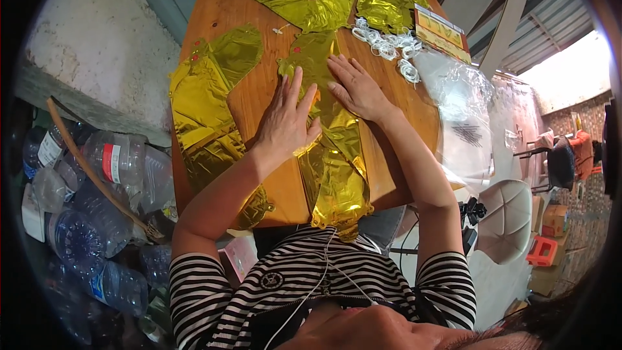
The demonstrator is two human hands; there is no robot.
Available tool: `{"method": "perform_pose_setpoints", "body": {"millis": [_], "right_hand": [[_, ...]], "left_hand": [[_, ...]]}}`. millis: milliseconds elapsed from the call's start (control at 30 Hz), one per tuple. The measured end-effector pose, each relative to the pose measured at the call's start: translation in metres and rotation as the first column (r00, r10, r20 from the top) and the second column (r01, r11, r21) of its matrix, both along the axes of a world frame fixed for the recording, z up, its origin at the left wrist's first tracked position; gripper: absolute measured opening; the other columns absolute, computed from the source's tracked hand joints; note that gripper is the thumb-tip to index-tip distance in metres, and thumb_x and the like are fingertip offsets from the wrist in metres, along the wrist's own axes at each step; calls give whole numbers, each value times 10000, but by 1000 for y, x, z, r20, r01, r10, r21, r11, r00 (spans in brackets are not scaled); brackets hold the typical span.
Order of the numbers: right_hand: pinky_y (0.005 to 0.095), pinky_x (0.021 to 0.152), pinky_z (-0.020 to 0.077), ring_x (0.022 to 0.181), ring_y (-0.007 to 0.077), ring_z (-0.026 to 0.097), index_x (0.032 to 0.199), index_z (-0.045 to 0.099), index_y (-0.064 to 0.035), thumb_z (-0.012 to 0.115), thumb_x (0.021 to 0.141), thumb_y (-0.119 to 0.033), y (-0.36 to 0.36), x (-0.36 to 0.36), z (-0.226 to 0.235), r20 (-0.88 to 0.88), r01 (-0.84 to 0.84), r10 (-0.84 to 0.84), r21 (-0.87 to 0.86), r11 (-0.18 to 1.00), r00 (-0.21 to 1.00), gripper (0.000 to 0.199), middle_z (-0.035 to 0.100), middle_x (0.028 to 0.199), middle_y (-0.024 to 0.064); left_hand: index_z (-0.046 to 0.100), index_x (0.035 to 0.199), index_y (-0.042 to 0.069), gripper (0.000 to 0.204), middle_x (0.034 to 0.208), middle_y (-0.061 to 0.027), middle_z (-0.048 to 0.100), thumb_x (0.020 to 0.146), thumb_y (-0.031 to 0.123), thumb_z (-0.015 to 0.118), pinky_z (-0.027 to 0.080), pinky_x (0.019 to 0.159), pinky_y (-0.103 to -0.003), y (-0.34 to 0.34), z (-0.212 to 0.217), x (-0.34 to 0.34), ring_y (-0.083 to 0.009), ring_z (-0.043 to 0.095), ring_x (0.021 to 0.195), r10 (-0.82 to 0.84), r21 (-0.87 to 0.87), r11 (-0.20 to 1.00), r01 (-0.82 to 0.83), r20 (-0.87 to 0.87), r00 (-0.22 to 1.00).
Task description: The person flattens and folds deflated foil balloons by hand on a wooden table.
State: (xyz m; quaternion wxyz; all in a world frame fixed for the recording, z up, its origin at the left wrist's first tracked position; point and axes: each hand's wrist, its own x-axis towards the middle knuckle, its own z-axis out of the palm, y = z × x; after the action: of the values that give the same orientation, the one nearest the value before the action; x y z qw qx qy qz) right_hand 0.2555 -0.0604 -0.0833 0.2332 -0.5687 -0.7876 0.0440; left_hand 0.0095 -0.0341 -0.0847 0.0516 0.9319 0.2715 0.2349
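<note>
A flat, uninflated gold foil balloon [340, 185] lies lengthwise down the middle of the wooden table [217, 3], its near end hanging over the front edge. My left hand [288, 116] rests on its left side with the fingers stretched out. On its upper right part lies my right hand [359, 91], flat, fingers extended. Neither hand grasps anything; the foil beneath them is partly hidden. Another gold foil balloon [204, 104], creased and folded over, is spread along the table's left side.
Two more foil balloons, a triangular one [324, 13] and another [387, 0], lie at the far edge. White string coils [383, 45], a printed card [442, 32] and clear plastic bags [457, 100] are at the right. Plastic bottles [78, 233] crowd the floor at left.
</note>
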Motion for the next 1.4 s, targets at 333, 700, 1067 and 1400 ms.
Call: {"method": "perform_pose_setpoints", "body": {"millis": [333, 700, 1067, 1400], "right_hand": [[490, 1250, 244, 1494, 378, 351, 1512, 445, -33, 484, 1083, -348, 13, 2, 3, -35, 8, -6, 70, 997, 999, 535, 418, 1579, 207], [493, 1250, 240, 1512, 366, 325, 1519, 438, -19, 460, 1088, -404, 21, -2, -7, 124, 35, -37, 22, 999, 992, 578, 398, 1600, 190], [484, 1268, 175, 1558, 353, 225, 1556, 406, -56, 422, 1085, -485, 43, 13, -7, 175, 110, -101, -43, 993, 979, 638, 313, 1654, 183], [442, 1271, 154, 1578, 317, 188, 1568, 392, -50, 452, 1094, -422, 34, 26, -3, -378, 118, -148, -100, 988, 914, 605, 287, 1670, 189]], "left_hand": [[488, 1463, -42, 667, 1633, -323, 148, 932, 337, 631, 312, 1217, -523, -1, 0, 0, -526, 315, 1453, 7, -29, 1000, -7, -18, 1000], [480, 1453, -53, 625, 1635, -290, 223, 941, 265, 642, 327, 1210, -510, -2, -1, -1, -490, 256, 1504, 5, -91, 996, -8, -34, 999], [562, 1369, -55, 568, 1530, -323, 395, 932, 305, 614, 311, 1224, -503, -1, -5, 0, -488, 296, 1484, 18, -80, 997, -20, -29, 999], [547, 1403, -31, 562, 1577, -294, 346, 934, 271, 611, 285, 1227, -522, -3, 4, 6, -471, 279, 1500, 6, -8, 1000, -6, -18, 1000]]}}
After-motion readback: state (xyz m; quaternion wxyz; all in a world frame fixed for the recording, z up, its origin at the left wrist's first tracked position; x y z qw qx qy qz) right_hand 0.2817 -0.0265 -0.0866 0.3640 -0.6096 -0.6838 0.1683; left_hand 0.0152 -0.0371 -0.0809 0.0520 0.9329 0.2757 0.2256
